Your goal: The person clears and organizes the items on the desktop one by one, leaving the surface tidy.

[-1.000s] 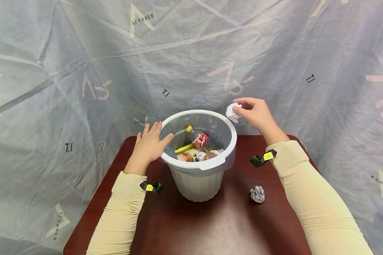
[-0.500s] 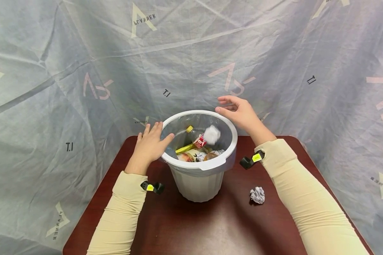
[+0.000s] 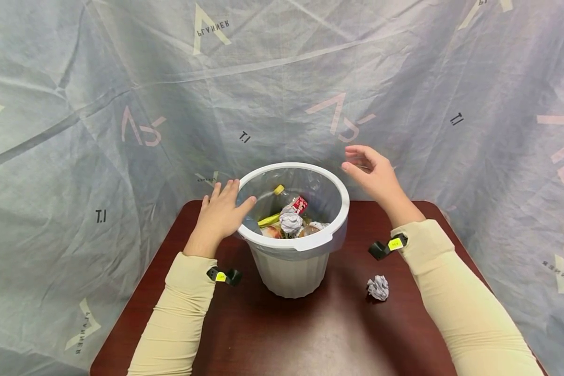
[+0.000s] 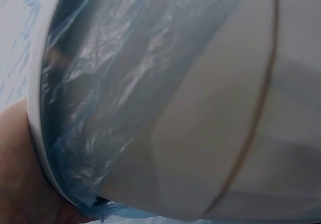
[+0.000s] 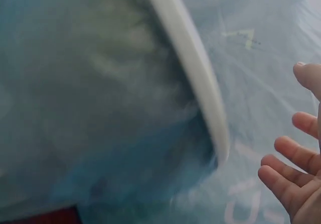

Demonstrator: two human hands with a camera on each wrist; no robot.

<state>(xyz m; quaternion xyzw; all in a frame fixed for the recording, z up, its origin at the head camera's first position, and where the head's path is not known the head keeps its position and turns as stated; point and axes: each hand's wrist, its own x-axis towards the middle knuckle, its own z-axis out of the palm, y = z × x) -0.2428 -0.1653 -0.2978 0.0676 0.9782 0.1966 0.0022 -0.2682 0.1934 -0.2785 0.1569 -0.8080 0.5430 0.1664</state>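
Note:
A white trash bin (image 3: 289, 271) with a bluish plastic liner (image 4: 120, 73) stands upright on the table. My left hand (image 3: 219, 214) rests on the left side of its rim, fingers spread. To the right of the rim, in the air, is my right hand (image 3: 376, 172), holding nothing, its fingers loosely bent and apart from the thumb. In the right wrist view the fingers (image 5: 293, 156) show beside the white rim. Inside the bin a crumpled paper ball (image 3: 291, 222) lies on top of other trash, in front of a clear plastic bottle (image 3: 286, 197) with a yellow cap.
Another crumpled paper ball (image 3: 378, 288) lies on the dark red table (image 3: 282, 334), right of the bin and near my right forearm. Grey printed sheeting (image 3: 282, 89) hangs close behind the table and along both sides.
My right hand let go of a paper ball over the bin, and the ball dropped onto the trash inside. That hand then drew back to the right. The left hand stayed on the rim.

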